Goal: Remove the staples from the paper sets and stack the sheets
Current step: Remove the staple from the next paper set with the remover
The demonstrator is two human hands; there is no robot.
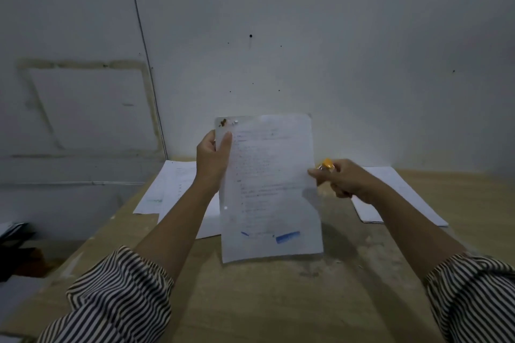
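White paper is what the left hand [213, 157] grips: its fingers [226, 145] are curled round the left edge of a stapled paper set [269, 189], thumb on the front near the top, and the set is held upright in the air above the surface [250, 301], its lower edge hanging clear of the wood. Near the top left corner of the set, just above the thumb, sit a rusty brown mark and a small shiny staple [235, 122]. Faint print runs down the front sheet and there are blue smears near the bottom. The right hand [344, 179] is at the set's right edge, its fingertips touching or pinching the paper there, I cannot tell which, while the rest of the fingers are curled round a small yellow-orange tool [326, 164] whose tip sticks up above the knuckles. Both forearms are bare up to rolled, black-and-white striped sleeves [117, 292]. Further out, flat on the wooden surface, a loose spread of white sheets [178, 189] lies behind the left arm, and a second pile of paper [401, 195] lies on the right, partly hidden by the right arm. Behind the surface stands a pale wall [306, 36] with a few dark specks.
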